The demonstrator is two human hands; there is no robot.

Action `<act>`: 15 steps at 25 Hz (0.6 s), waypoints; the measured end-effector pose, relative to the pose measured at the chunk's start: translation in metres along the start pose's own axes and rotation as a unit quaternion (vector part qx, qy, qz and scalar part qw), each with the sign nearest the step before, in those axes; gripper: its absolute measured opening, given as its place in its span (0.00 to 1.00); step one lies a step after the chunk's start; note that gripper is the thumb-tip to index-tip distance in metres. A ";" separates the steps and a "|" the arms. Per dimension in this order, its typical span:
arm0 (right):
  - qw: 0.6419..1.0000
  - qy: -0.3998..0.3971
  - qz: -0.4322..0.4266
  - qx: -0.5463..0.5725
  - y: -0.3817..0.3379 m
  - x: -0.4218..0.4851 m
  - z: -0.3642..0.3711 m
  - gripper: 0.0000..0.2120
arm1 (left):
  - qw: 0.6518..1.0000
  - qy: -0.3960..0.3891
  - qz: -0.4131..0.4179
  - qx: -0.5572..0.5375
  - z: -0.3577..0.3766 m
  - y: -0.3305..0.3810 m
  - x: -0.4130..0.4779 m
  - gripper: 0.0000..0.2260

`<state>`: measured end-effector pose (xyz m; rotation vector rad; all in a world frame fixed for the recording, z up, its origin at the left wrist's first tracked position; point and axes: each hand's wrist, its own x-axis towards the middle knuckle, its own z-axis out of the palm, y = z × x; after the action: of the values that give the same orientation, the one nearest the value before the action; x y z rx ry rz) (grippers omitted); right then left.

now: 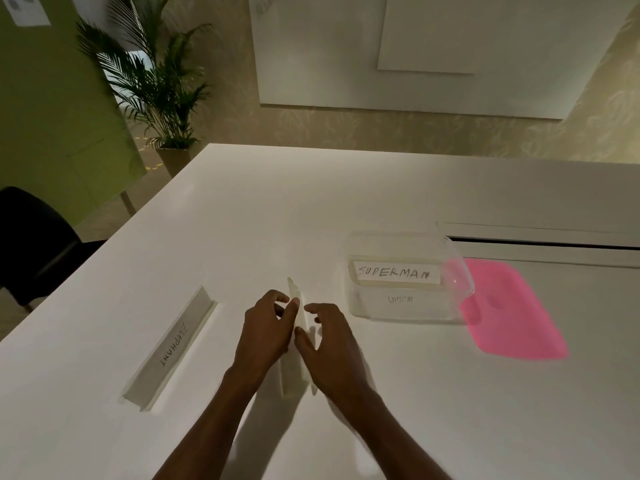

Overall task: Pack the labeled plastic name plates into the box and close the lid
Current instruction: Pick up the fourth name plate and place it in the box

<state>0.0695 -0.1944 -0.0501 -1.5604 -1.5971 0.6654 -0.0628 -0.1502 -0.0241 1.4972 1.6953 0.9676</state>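
A clear plastic box stands on the white table right of centre, with a name plate labelled SUPERMAN inside it. A pink lid lies flat just right of the box. Another name plate stands on edge at the table's centre, pointing away from me. My left hand grips its left side near the top. My right hand touches its right side, fingers spread. A third plate labelled ELEPHANT lies to the left, untouched.
A black chair stands at the table's left edge. A potted palm and a green board are behind it. A dark cable slot runs across the table behind the box and lid.
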 end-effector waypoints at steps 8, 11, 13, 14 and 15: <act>0.996 -0.079 0.027 -0.031 0.000 -0.008 0.016 0.19 | 0.994 -0.043 -0.093 -0.026 0.014 -0.007 -0.004 0.09; 0.996 -0.071 0.019 -0.044 -0.004 -0.012 0.016 0.20 | 0.995 -0.049 -0.088 -0.026 0.013 -0.003 -0.001 0.05; 0.997 -0.069 0.008 -0.043 -0.008 -0.014 0.013 0.21 | 0.997 -0.043 -0.069 -0.012 0.011 -0.001 0.002 0.07; 0.997 -0.067 -0.004 -0.042 -0.010 -0.016 0.011 0.23 | 0.997 -0.035 -0.062 -0.017 0.009 -0.001 0.003 0.09; 0.997 -0.065 -0.013 -0.041 -0.012 -0.018 0.010 0.26 | 0.997 -0.025 -0.058 -0.034 0.006 -0.002 0.004 0.09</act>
<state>0.0528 -0.2118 -0.0492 -1.5791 -1.7581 0.7079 -0.0589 -0.1459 -0.0292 1.3522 1.6774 0.9109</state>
